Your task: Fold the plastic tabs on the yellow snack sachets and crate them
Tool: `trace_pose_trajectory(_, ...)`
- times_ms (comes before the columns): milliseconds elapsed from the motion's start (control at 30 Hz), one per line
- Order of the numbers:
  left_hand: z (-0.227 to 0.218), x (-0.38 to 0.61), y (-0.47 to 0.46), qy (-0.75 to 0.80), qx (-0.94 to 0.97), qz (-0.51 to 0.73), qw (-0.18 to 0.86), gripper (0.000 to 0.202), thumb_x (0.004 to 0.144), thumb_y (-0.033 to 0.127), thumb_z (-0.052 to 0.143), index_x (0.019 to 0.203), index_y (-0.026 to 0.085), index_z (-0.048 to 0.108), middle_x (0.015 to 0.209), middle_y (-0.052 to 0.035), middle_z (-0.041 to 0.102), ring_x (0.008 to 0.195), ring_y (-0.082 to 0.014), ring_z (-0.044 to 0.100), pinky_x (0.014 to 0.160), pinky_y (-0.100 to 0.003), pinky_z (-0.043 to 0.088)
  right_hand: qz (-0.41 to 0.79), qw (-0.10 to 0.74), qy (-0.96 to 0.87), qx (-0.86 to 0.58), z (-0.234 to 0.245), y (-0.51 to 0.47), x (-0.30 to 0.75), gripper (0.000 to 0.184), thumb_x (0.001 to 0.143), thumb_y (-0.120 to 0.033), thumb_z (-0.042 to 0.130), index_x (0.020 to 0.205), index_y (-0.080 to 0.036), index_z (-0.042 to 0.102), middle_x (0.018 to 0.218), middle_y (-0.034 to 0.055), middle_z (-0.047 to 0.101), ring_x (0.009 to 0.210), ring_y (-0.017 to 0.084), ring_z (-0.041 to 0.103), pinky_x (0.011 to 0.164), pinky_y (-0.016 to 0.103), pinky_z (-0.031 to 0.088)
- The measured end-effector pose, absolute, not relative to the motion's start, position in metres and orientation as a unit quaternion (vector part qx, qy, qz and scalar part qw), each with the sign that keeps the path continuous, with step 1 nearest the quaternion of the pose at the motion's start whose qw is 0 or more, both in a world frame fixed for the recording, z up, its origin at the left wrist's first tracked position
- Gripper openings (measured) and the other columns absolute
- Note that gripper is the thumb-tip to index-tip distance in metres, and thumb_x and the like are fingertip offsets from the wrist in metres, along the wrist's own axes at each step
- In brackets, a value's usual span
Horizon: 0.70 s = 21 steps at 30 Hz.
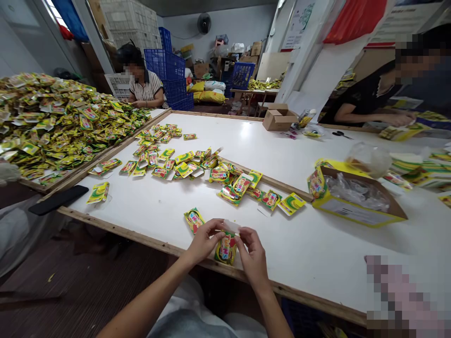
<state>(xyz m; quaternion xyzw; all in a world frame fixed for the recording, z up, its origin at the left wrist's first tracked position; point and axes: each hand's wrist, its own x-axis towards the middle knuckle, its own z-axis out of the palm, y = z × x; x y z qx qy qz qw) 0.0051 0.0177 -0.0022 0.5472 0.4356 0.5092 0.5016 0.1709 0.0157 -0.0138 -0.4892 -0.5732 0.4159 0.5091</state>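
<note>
Close to the table's front edge, a small yellow-green printed carton (226, 249) stands between my two hands, its pale end flap raised at the top. My left hand (207, 239) grips its left side with thumb and fingers. On the other side my right hand (252, 251) pinches the carton near the flap. Another printed packet (193, 219) lies just beyond my left hand. Farther back, several similar packets (220, 173) are spread in a loose heap, some with white flaps sticking out.
A yellow display box (359, 216) with clear plastic bags inside stands to the right. A wooden strip (282, 184) divides the white table. A dark phone-like slab (58, 199) lies at the left edge. Scissors (341, 134) and a brown carton (278, 118) are farther back. Two people work nearby.
</note>
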Motion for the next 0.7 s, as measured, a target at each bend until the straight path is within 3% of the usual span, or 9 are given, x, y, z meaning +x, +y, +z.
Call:
trace_pose_trajectory(67, -0.003, 0.005, 0.018, 0.423, 0.521, 0.536, 0.512, 0.028, 0.081, 0.031, 0.067, 0.106, 0.02, 0.06, 0.099, -0.0064, 0.067, 0.093, -0.019, 0.064, 0.084, -0.032, 0.05, 0.432, 0.513, -0.559, -0.488, -0.014, 0.016, 0.168, 0.034, 0.082, -0.04, 0.063, 0.111, -0.022, 0.06, 0.099, 0.0069, 0.069, 0.091, 0.021, 0.066, 0.079, 0.034, 0.054)
trace_pose_trajectory(133, -0.002, 0.004, 0.016, 0.427, 0.528, 0.535, 0.503, 0.028, 0.083, 0.03, 0.065, 0.108, 0.02, 0.059, 0.096, -0.0064, 0.067, 0.092, -0.0189, 0.064, 0.084, -0.032, 0.05, 0.43, 0.497, -0.578, -0.483, -0.012, 0.016, 0.168, 0.029, 0.083, -0.04, 0.062, 0.105, -0.022, 0.065, 0.099, 0.0073, 0.07, 0.092, 0.022, 0.066, 0.081, 0.036, 0.054)
trace_pose_trajectory(300, 0.004, 0.005, 0.012, 0.461, 0.591, 0.506, 0.428, 0.014, 0.084, 0.028, 0.063, 0.088, 0.016, 0.067, 0.091, -0.0073, 0.067, 0.088, -0.0192, 0.062, 0.081, -0.032, 0.049, 0.4, 0.491, -0.611, -0.475, -0.006, 0.014, 0.168, 0.022, 0.082, -0.039, 0.064, 0.093, -0.021, 0.07, 0.097, 0.0075, 0.071, 0.093, 0.023, 0.065, 0.08, 0.036, 0.054)
trace_pose_trajectory(700, 0.009, 0.013, 0.017, 0.517, 0.543, 0.508, 0.423, 0.014, 0.082, 0.028, 0.063, 0.087, 0.016, 0.068, 0.08, -0.0036, 0.066, 0.072, -0.0151, 0.057, 0.068, -0.026, 0.046, 0.395, 0.471, -0.598, -0.514, 0.001, 0.021, 0.165, 0.026, 0.082, -0.044, 0.062, 0.086, -0.019, 0.067, 0.08, 0.005, 0.07, 0.072, 0.02, 0.064, 0.068, 0.031, 0.052)
